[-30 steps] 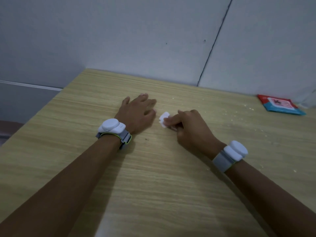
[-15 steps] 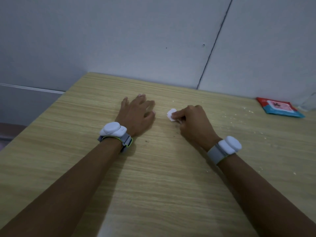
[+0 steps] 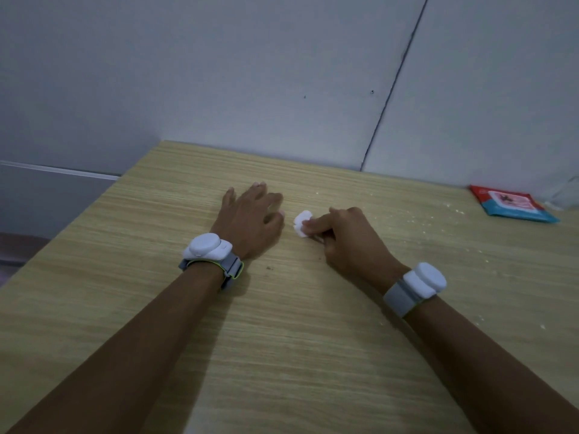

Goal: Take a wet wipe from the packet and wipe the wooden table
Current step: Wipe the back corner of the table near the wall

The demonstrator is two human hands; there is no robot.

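- Compared with half a second ago, the right hand (image 3: 351,238) and its wipe sit almost where they were; a second ago they lay slightly nearer the person, so the stroke has carried them a little toward the wall.
- Right hand: fingers curled, with the forefinger stretched forward, pinching a small crumpled white wet wipe (image 3: 302,223) and pressing it onto the wooden worktop (image 3: 282,339).
- Left hand (image 3: 250,220): lies flat, palm down, fingers straight and relaxed on the worktop, holding nothing, just left of the wipe but not touching it.
- Both wrists carry a white band device, one on the left wrist (image 3: 208,250) and one on the right wrist (image 3: 421,281).
- A red and blue wet wipe packet (image 3: 512,206) lies flat at the far right of the worktop, close to the wall (image 3: 282,73) and well apart from both hands.
- Pale crumbs (image 3: 419,219) are scattered over the worktop between the right hand and the packet, and a few more lie farther to the right.
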